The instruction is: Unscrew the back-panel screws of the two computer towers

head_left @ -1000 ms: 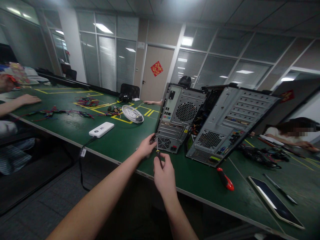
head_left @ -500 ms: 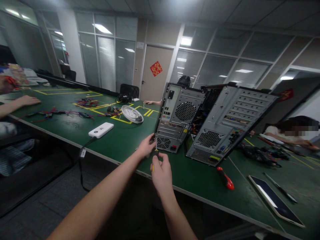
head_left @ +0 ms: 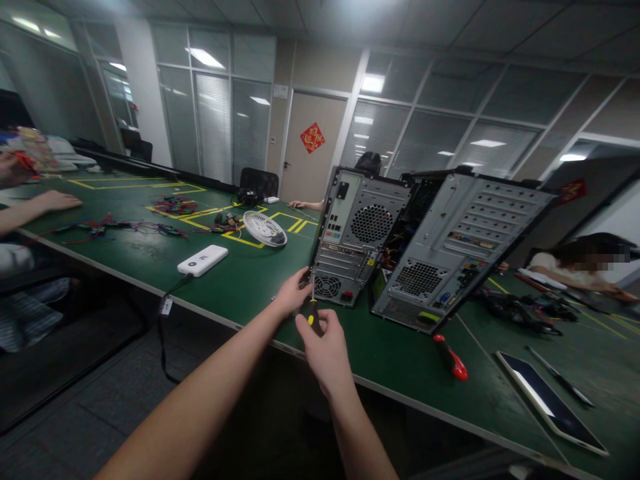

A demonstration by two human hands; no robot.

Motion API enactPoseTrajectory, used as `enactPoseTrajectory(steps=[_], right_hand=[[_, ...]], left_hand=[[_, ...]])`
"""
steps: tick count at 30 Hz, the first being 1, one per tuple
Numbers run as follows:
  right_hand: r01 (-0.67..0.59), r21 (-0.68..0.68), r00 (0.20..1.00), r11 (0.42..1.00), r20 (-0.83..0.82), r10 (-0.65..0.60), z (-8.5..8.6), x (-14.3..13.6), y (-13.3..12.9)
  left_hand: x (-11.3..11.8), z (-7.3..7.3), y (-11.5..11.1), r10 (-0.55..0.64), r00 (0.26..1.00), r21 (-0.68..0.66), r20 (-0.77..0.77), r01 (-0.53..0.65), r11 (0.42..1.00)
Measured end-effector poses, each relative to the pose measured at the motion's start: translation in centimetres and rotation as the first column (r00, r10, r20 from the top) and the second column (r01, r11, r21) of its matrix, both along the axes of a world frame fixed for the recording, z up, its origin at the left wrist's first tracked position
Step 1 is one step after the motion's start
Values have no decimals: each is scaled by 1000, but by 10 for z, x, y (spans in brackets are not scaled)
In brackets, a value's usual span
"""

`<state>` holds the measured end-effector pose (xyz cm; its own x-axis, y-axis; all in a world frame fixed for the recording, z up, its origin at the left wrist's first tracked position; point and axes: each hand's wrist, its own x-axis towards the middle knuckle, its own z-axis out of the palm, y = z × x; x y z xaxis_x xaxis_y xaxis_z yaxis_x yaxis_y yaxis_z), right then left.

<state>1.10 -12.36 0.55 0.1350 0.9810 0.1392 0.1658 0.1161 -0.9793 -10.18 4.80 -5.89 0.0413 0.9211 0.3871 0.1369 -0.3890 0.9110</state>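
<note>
Leftmost, the left hand point(head_left: 291, 293) rests against the lower rear corner of the grey computer case point(head_left: 357, 237), fingers curled loosely there with nothing clasped in them, seemingly to steady it. Just right of it, the right hand point(head_left: 326, 347) is closed around a small screwdriver point(head_left: 313, 308), whose thin shaft points up at that same corner of the case, which stands upright near the edge of the green table point(head_left: 240, 280). Such a slim handle probably turns best pinched near its top between fingertips; it is light and stiff, and the tip could slip off a screw. A sheet-metal case likely has sharp edges, so a flat panel makes the safer hold. Farther right lies a red-handled screwdriver point(head_left: 451, 358).
</note>
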Motion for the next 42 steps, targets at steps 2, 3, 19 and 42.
enactPoseTrajectory(steps=[2,3,19,42], right_hand=[[12,-3,972,1000,235,-11,9,6,-2],[22,-5,941,1000,338,-19,15,9,-3],[86,-17,558,996,829,-34,39,-12,-7],[72,-9,862,997,504,-58,15,3,4]], left_hand=[[0,-1,1,1,1000,-1,10,-1,1000],[1,-1,1,4,1000,-2,15,-4,1000],[0,0,-2,-22,999,20,27,21,1000],[0,3,-3,12,1000,3,-27,-12,1000]])
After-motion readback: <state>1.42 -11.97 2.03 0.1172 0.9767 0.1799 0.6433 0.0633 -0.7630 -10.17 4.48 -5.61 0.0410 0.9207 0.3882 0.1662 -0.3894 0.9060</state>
